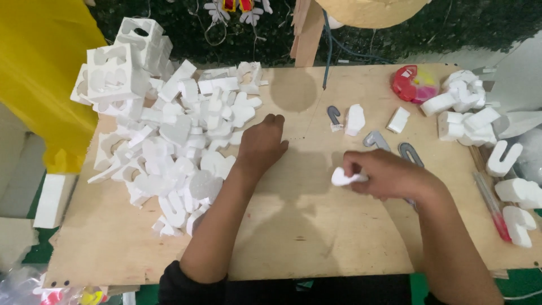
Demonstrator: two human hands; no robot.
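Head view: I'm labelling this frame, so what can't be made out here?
- Small white foam piece: shape hidden by right hand fingers.
- Grey hook-shaped piece: lower end under that hand.
- Left hand: palm down, underside unseen.
- Round tan object: cut by top edge.

small white foam piece (342, 178), pinched in right hand (384, 172)

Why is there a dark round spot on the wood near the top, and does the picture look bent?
In the head view, the round spot is a shadow on the plywood board; softer shadows lie under the left hand and the right hand, which holds a white foam piece. The board's edges bow slightly, a wide-lens effect.
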